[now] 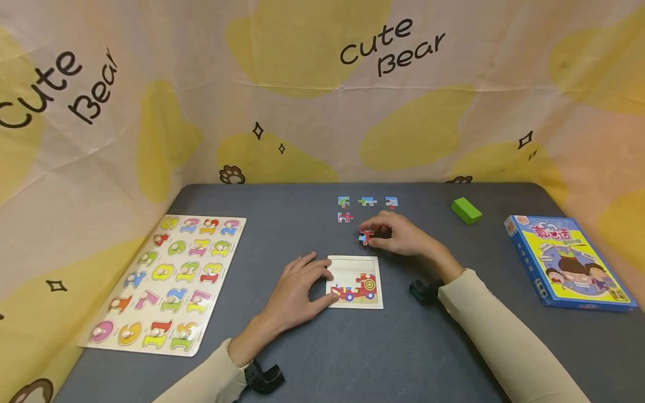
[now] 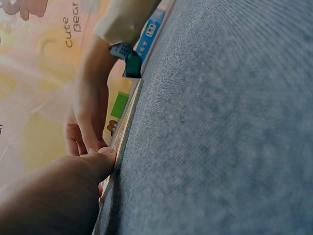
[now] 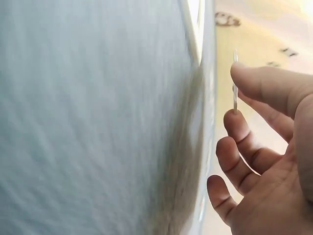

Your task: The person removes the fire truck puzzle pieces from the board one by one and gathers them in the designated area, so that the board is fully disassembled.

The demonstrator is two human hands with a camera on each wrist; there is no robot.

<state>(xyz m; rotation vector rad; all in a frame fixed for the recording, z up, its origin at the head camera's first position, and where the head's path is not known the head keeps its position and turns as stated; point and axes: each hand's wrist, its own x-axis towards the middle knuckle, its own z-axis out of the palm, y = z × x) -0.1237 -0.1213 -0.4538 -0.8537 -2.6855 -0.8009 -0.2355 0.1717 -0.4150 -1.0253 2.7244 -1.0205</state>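
A small square jigsaw tray [image 1: 355, 306] with a pale frame lies on the table, several joined pieces in its lower part forming a red and yellow vehicle. My left hand [image 1: 300, 291] rests at its left edge, thumb on the lower left and fingertips at the upper left. Just beyond the tray's upper right, my right hand [image 1: 400, 234] pinches a red and blue jigsaw piece [image 1: 365, 237] between thumb and fingers. The right wrist view shows this piece [image 3: 235, 100] edge-on, held off the table. Farther back lie loose pieces: three in a row [image 1: 367, 201] and a red one [image 1: 345, 218] in front.
To the left lies a white number board [image 1: 201, 336] with colourful numerals. A green block [image 1: 466, 211] sits at the back right, and a blue and yellow box [image 1: 574, 263] lies at the right. Patterned cloth [image 1: 312, 134] hangs behind the table.
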